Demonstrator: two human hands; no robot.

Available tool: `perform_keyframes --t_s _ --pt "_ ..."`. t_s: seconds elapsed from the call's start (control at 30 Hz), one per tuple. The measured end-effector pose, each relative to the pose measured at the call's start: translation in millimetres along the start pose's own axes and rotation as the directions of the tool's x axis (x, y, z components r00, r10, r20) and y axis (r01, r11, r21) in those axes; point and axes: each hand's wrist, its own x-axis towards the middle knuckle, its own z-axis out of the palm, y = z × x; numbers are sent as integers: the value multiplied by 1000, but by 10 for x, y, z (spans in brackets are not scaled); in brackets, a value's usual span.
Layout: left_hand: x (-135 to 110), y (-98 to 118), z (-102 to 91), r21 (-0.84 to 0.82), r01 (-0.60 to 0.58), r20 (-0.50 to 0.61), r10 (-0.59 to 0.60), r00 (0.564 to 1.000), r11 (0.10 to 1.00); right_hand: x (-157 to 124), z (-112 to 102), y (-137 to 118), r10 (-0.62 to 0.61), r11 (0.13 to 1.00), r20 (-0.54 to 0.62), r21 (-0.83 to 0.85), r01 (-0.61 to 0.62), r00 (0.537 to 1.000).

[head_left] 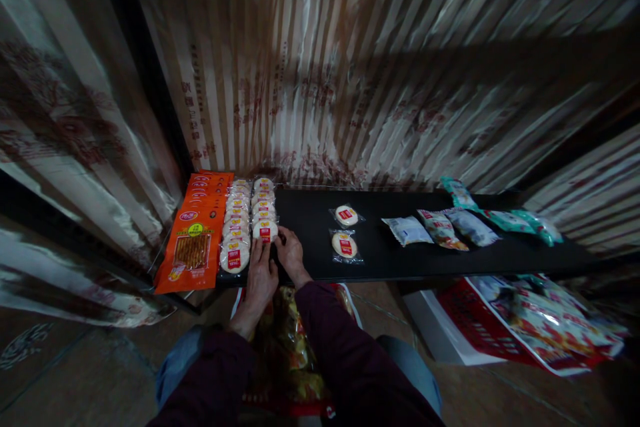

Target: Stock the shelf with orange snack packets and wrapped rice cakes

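Note:
Two rows of round white rice crackers in clear wrappers (pixel 239 213) lie on a black shelf (pixel 500 257), next to a stack of orange snack packs (pixel 195 240). My left hand (pixel 261 277) rests with fingers stretched toward the nearest cracker (pixel 265 231) of the right row and touches it. My right hand (pixel 290 250) sits just beside it, fingers curled at the same cracker's wrapper. Two single wrapped crackers (pixel 345 230) lie apart to the right.
Several small snack bags, white, red and green (pixel 470 220), lie along the right part of the shelf. A bag of snacks (pixel 290 340) sits in my lap. A white box with red printed packs (pixel 525 327) stands below right. Striped curtains hang behind.

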Motion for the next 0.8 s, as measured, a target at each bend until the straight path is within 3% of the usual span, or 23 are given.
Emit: perform_keyframes --t_s 0.37,0.53,0.8 --pt "-32 -39 44 102 -93 3 94 996 990 -52 -32 -37 -1 1000 8 -10 1 1000" --pt "-41 42 0 150 -143 14 142 990 978 -240 -65 22 -5 998 -54 54 8 999" --pt "-172 116 -53 134 -261 205 231 951 956 -642 -243 115 -82 996 4 45 82 997"
